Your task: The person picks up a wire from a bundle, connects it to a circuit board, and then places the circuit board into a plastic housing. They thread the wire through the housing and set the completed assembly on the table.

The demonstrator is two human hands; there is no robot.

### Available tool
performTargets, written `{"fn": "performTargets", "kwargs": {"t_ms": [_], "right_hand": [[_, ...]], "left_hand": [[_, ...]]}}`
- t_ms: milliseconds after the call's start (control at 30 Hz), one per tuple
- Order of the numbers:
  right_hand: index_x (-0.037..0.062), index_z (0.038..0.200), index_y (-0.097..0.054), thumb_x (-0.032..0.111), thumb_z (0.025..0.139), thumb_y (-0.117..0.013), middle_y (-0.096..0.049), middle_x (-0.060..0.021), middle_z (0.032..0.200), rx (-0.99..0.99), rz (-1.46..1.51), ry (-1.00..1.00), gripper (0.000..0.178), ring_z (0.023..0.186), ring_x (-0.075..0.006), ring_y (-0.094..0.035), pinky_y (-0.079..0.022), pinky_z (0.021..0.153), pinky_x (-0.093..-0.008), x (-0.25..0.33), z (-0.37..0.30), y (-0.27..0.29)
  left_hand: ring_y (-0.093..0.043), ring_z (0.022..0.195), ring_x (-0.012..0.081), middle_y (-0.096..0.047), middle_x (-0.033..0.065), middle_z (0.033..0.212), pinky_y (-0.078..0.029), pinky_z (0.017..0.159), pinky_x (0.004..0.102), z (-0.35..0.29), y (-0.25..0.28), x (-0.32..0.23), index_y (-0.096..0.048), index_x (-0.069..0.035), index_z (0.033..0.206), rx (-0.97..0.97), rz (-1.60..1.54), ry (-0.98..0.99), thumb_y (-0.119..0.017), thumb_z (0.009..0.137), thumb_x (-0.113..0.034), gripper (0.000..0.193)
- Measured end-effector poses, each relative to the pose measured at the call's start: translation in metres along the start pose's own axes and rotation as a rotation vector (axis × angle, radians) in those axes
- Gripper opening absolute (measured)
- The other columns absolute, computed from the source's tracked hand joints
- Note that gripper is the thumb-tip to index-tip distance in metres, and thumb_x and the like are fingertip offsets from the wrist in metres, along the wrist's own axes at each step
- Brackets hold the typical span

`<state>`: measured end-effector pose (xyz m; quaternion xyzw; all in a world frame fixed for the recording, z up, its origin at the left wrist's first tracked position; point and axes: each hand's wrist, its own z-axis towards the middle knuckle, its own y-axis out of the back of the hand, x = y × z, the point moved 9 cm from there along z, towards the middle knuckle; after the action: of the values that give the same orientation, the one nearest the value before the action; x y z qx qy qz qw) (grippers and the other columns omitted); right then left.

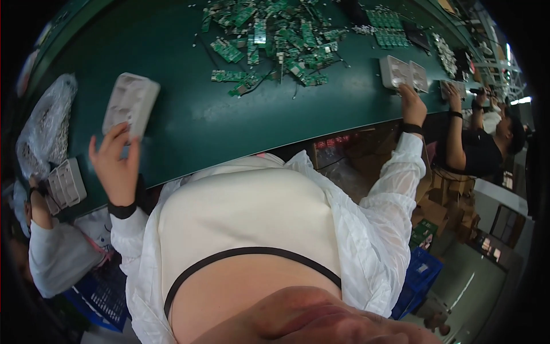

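Note:
On the left, my left hand [116, 166] has its fingers and thumb on the near end of a white plastic tray [140, 94] with moulded compartments. That tray looks tilted over the green table. To the right, my right hand [413, 108] grips the near edge of a pair of white compartment trays [395, 71], which appear to sit side by side on the tabletop. Its fingertips are partly hidden by the hand itself. Between the two hands, farther back, lies a loose pile of small green circuit boards [260, 31] with thin black wires.
The green table [189, 132] carries a clear plastic bag [48, 126] and another white tray [67, 182] near a co-worker's hand at left. Back right are a green board panel [387, 26] and small white parts [444, 54]. Another co-worker [478, 143] sits at right.

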<state>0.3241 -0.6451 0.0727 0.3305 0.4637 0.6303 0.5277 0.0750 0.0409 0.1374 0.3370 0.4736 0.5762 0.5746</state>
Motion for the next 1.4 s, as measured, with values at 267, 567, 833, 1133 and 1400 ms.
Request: {"fn": "performTargets", "kwargs": {"t_ms": [267, 567, 833, 1133, 1400], "right_hand": [[0.0178, 0.114, -0.073, 0.023, 0.1, -0.06, -0.073, -0.0025, 0.12, 0.059, -0.12, -0.058, 0.02, 0.1, -0.0327, -0.071, -0.058, 0.079, -0.0408, -0.055, 0.007, -0.013], [0.008, 0.119, -0.073, 0.012, 0.096, -0.073, -0.07, -0.0027, 0.09, 0.051, 0.904, -0.008, 0.024, 0.072, -0.0076, -0.062, -0.049, 0.062, -0.0236, 0.237, 0.006, 0.051], [0.002, 0.116, -0.068, 0.021, 0.102, -0.066, -0.073, -0.0044, 0.089, 1.061, 1.819, -0.768, 0.024, 0.058, -0.0096, -0.058, -0.042, 0.047, -0.0216, 0.381, -0.034, -0.047], [0.0042, 0.102, -0.069, 0.026, 0.097, -0.073, -0.073, -0.0076, 0.082, 1.039, 1.918, -0.94, 0.022, 0.057, -0.0141, -0.065, -0.048, 0.044, -0.0254, 0.407, -0.042, -0.067], [0.0016, 0.095, -0.065, 0.021, 0.098, -0.069, -0.071, -0.0111, 0.078, 0.974, 1.637, -0.997, 0.02, 0.054, -0.0181, -0.066, -0.043, 0.038, -0.0286, 0.399, -0.031, -0.077]], "left_hand": [[-0.069, 0.093, 0.0208, -0.072, 0.0019, 0.117, -0.028, 0.117, 0.0575, -0.013, -0.012, -0.073, -0.072, -0.007, 0.089, 0.122, -0.227, -0.217, -0.077, 0.083, -0.009, 0.009], [-0.069, 0.09, 0.0173, -0.072, 0.0013, 0.117, -0.027, 0.118, 0.0597, -0.023, -0.024, -0.083, -0.072, -0.006, 0.084, 0.147, -0.26, -0.253, -0.078, 0.082, -0.008, 0.006], [-0.067, 0.096, 0.0185, -0.07, 0.0026, 0.12, -0.028, 0.118, 0.0602, -0.027, -0.035, -0.087, -0.073, -0.006, 0.09, 0.176, -0.219, -0.325, -0.077, 0.083, -0.009, 0.009], [-0.06, 0.116, 0.0317, -0.065, 0.0081, 0.126, -0.032, 0.118, 0.0563, -0.032, -0.039, -0.08, -0.07, -0.006, 0.102, 0.213, -0.246, -0.338, -0.079, 0.083, -0.011, 0.021], [-0.049, 0.13, 0.0398, -0.055, 0.0111, 0.14, -0.034, 0.117, 0.0569, -0.029, -0.03, -0.075, -0.065, -0.006, 0.113, 0.169, -0.261, -0.29, -0.083, 0.079, -0.013, 0.038]]}}
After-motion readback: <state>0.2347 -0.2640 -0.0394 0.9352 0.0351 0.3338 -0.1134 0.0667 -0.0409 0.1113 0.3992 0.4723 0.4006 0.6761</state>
